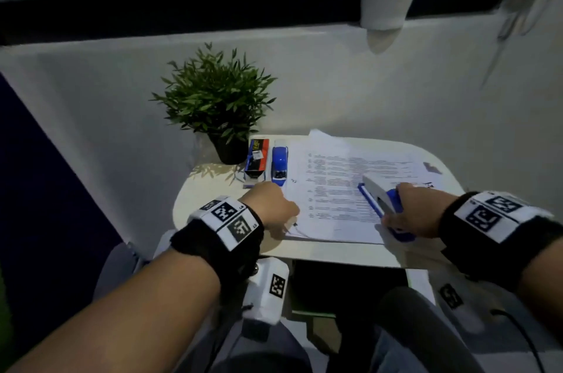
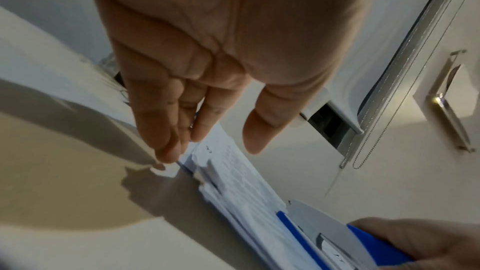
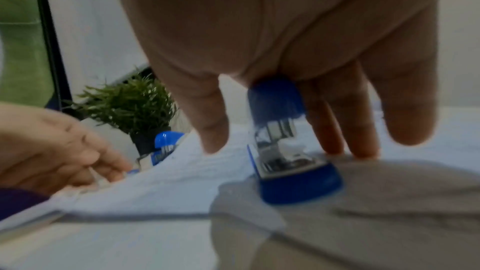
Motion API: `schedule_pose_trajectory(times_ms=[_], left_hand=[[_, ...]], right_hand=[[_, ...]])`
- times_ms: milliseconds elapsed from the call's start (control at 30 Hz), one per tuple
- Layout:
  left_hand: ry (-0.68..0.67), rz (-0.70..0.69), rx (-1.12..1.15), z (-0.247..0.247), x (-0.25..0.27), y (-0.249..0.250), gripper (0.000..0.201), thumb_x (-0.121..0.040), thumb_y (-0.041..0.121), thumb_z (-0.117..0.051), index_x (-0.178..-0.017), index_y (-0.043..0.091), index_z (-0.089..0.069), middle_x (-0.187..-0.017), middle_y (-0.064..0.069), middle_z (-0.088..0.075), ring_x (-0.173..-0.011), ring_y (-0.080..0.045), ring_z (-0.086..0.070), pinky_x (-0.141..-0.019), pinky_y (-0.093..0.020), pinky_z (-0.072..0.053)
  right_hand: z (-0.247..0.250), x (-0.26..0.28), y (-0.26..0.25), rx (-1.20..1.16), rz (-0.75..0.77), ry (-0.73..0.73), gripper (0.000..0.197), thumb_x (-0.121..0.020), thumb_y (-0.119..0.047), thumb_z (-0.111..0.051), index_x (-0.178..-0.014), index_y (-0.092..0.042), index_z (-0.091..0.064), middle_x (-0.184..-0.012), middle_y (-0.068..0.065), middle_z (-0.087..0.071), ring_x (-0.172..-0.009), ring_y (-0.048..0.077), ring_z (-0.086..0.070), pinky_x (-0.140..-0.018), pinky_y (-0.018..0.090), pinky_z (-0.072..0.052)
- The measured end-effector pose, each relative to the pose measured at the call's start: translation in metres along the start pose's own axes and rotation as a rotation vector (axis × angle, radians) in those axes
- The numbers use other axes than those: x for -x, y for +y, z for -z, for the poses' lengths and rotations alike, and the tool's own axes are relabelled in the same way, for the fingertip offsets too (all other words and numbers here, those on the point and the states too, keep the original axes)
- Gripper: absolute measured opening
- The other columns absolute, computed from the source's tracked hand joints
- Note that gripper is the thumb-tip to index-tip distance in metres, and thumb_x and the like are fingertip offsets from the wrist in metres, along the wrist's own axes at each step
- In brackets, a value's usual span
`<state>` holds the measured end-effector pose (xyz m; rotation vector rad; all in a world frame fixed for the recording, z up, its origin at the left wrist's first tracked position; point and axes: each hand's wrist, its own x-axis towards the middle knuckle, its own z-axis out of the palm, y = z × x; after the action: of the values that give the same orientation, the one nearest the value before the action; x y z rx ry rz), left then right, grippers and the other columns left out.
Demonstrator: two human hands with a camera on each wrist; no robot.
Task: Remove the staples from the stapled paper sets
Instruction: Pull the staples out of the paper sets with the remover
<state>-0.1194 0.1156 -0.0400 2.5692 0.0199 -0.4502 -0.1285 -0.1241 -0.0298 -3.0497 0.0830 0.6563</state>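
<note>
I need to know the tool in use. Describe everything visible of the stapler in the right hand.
The stapler is blue and white, of plastic by its look, with shiny metal inside showing in the right wrist view. Its white top arm is swung up, away from the blue base strip. It rests on the printed paper stack, its front pointing towards the far left. The right hand grips its rear end, thumb on one side and fingers on the other.

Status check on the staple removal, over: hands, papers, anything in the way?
Left hand open, fingertips on paper stack corner. Right hand grips blue-and-white stapler, resting on the stack. Second blue stapler beside the stack's far left corner, not blocking.
</note>
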Motion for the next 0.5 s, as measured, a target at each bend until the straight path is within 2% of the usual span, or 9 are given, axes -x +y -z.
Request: schedule_pose_trajectory(times_ms=[67,133,233,300,400,433,500], left_hand=[[-0.011,0.026,0.012,-0.004,-0.002,0.005,0.022,-0.087,0.026,-0.058,-0.081,0.005,-0.059,-0.082,-0.01,-0.057,-0.08,-0.022,-0.053,-0.069,-0.026,-0.039],[-0.002,0.053,0.02,-0.008,-0.003,0.01,0.021,-0.088,0.027,-0.058,-0.086,0.006,-0.059,-0.086,-0.008,-0.057,-0.081,-0.02,-0.052,-0.07,-0.024,-0.038],[0.098,0.087,0.117,-0.01,-0.005,0.016,0.023,-0.088,0.026,-0.058,-0.081,0.004,-0.058,-0.078,-0.008,-0.055,-0.08,-0.024,-0.052,-0.065,-0.026,-0.036],[0.176,0.112,0.169,-0.01,-0.008,0.025,0.023,-0.087,0.024,-0.059,-0.084,0.001,-0.061,-0.076,-0.009,-0.057,-0.08,-0.026,-0.055,-0.063,-0.027,-0.037],[0.195,0.151,0.121,-0.005,-0.008,0.031,0.015,-0.081,0.018,-0.063,-0.082,0.004,-0.059,-0.069,-0.005,-0.055,-0.067,-0.02,-0.054,-0.055,-0.024,-0.038],[0.19,0.146,0.069,-0.004,-0.008,0.034,0.013,-0.079,0.016,-0.064,-0.079,0.004,-0.059,-0.07,-0.006,-0.056,-0.068,-0.021,-0.054,-0.055,-0.024,-0.039],[0.205,0.113,0.017,-0.005,-0.006,0.039,0.012,-0.075,0.014,-0.065,-0.078,0.003,-0.063,-0.078,-0.008,-0.062,-0.078,-0.023,-0.058,-0.064,-0.027,-0.045]], right_hand=[[-0.002,-0.001,0.002,-0.002,0.025,0.006,0.041,-0.094,-0.048,-0.049,-0.108,-0.011,-0.037,-0.083,-0.001,-0.048,-0.081,0.022,-0.051,-0.072,0.028,-0.039],[-0.002,0.001,0.002,-0.024,0.036,0.003,0.041,-0.096,-0.045,-0.046,-0.113,-0.009,-0.038,-0.078,-0.002,-0.044,-0.081,0.022,-0.05,-0.071,0.028,-0.039],[-0.004,0.0,0.001,-0.039,0.056,0.018,0.044,-0.098,-0.043,-0.043,-0.121,-0.005,-0.039,-0.087,0.002,-0.047,-0.082,0.023,-0.048,-0.072,0.029,-0.038],[-0.004,0.001,0.006,-0.046,0.067,0.038,0.044,-0.098,-0.042,-0.042,-0.122,-0.005,-0.04,-0.094,0.005,-0.05,-0.083,0.023,-0.048,-0.073,0.029,-0.038],[-0.004,0.0,0.006,-0.08,0.066,0.061,0.041,-0.098,-0.042,-0.041,-0.119,-0.007,-0.043,-0.111,0.009,-0.058,-0.087,0.024,-0.05,-0.074,0.03,-0.039],[-0.005,0.0,0.009,-0.096,0.061,0.078,0.04,-0.097,-0.041,-0.042,-0.118,-0.007,-0.044,-0.114,0.009,-0.058,-0.09,0.025,-0.053,-0.074,0.03,-0.039],[-0.006,0.0,0.015,-0.126,0.057,0.105,0.036,-0.096,-0.039,-0.043,-0.116,-0.008,-0.045,-0.115,0.01,-0.058,-0.099,0.028,-0.056,-0.075,0.03,-0.039]])
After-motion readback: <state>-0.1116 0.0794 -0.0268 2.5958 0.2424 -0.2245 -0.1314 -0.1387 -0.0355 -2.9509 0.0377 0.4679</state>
